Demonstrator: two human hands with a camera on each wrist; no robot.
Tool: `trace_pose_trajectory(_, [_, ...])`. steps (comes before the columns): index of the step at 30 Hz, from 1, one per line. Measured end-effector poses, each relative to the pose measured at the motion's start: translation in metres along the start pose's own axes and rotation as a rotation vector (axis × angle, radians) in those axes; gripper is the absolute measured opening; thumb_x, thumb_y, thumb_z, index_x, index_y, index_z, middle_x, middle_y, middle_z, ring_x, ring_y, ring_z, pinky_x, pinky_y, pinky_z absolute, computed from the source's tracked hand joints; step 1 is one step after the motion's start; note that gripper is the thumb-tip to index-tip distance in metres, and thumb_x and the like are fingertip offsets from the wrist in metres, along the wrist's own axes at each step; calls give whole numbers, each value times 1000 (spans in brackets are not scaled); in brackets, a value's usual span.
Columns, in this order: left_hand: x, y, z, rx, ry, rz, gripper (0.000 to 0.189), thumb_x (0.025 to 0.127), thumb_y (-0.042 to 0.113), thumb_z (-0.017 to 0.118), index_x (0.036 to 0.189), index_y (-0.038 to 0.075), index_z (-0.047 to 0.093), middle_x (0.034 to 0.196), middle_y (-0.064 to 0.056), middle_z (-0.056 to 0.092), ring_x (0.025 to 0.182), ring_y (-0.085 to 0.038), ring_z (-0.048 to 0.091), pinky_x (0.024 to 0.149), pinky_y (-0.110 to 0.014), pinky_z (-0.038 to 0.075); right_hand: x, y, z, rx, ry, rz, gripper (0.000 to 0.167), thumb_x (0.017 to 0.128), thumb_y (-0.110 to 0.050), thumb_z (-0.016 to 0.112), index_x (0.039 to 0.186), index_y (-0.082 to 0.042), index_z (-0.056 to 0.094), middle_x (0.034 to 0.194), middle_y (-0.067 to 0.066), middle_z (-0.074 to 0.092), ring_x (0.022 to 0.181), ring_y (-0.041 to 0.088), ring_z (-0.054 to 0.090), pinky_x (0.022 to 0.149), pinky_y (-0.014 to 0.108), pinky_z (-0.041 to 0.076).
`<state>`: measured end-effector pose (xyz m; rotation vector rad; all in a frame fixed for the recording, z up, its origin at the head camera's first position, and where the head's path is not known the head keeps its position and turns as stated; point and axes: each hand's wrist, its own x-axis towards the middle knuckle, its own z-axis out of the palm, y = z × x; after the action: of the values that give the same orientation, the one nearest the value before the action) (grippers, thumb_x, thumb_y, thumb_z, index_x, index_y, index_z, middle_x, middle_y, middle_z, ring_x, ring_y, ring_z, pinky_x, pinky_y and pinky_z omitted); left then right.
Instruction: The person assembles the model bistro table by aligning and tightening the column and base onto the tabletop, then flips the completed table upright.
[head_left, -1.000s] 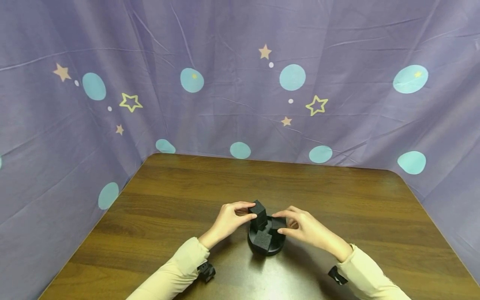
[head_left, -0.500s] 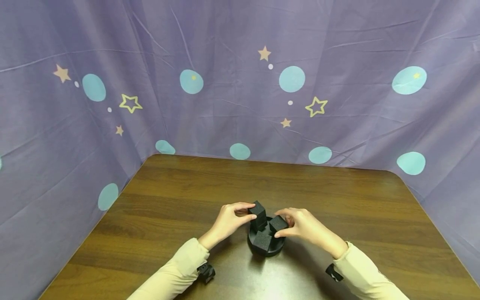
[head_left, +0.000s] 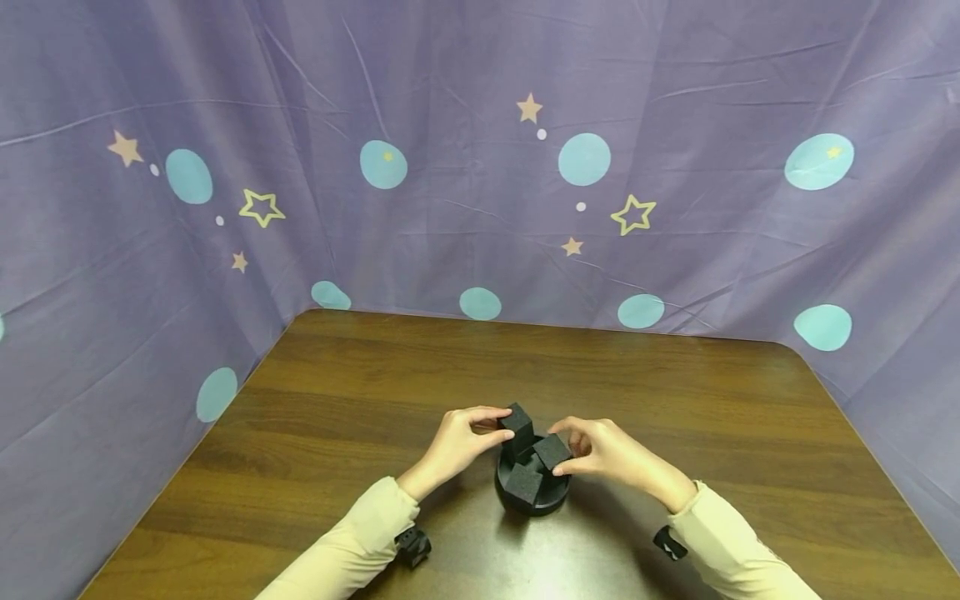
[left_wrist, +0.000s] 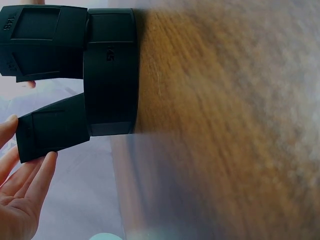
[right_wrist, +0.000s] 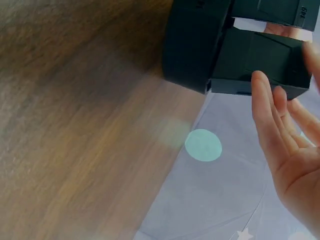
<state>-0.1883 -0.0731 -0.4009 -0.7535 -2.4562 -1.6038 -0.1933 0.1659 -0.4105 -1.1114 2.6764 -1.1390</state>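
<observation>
In the head view a round black base [head_left: 546,505] stands on the table between the hands, bearing three black blocks. My left hand [head_left: 456,439] pinches the tall left block [head_left: 516,422] between thumb and fingers. My right hand [head_left: 617,457] grips the right block [head_left: 552,452], whose top leans toward the middle. The front block [head_left: 524,482] is touched by neither hand. In the left wrist view the held left block [left_wrist: 52,127] slants outward from the base [left_wrist: 111,90]. Fingers lie along the right block [right_wrist: 257,62] in the right wrist view, its foot right at the base [right_wrist: 192,45].
The brown wooden table [head_left: 390,358] extends around the base on all sides. Behind it hangs a purple curtain [head_left: 465,233] with stars and pale blue spots. Black wrist devices sit at the left sleeve [head_left: 412,545] and the right sleeve [head_left: 670,543].
The right block sat lower one second ago; it has come up and shifted toward the middle in my right hand. My left hand and the base have stayed nearly still.
</observation>
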Motion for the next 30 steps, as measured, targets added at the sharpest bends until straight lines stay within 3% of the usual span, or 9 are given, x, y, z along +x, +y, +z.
trace_pose_trajectory(5, [0,0,0,-4,7,-3,28,73,3,70,99,-6,65,95,-19,64,77,-29,64,67,-32,53,-2,1,3,-19,82,27,36,76,-29,70,99,-6,54,85,0,57,74,14,58,62,28,52])
trace_pose_trajectory(8, [0,-1,1,4,12,1,28,73,3,70,98,-6,65,94,-19,65,77,-28,64,67,-31,53,-2,2,5,-10,103,38,37,78,-26,68,105,-8,50,92,2,58,79,15,59,65,28,52])
trace_pose_trajectory(13, [1,-2,1,8,11,15,28,73,3,70,98,-6,65,94,-19,65,77,-29,64,67,-31,53,-1,0,5,-78,79,-20,45,82,-29,63,121,-12,50,105,2,52,70,11,53,58,21,48])
trace_pose_trajectory(17, [1,-1,1,14,11,15,28,72,3,70,98,-6,65,94,-19,65,76,-29,64,67,-31,53,-1,1,3,-74,39,-37,42,85,-30,59,121,-10,53,114,6,49,66,5,50,57,19,46])
trace_pose_trajectory(24, [1,0,1,4,13,-5,28,73,3,70,99,-5,65,94,-19,64,77,-30,64,68,-33,53,-6,4,-4,-45,80,-22,41,85,-21,60,123,-9,51,83,-3,50,63,2,47,56,19,45])
trace_pose_trajectory(30, [1,-1,1,7,14,-5,28,72,4,70,98,-5,65,94,-19,65,77,-30,64,67,-33,53,-9,6,-5,-79,58,9,43,78,-31,66,114,-9,58,79,-6,52,60,1,43,54,18,43])
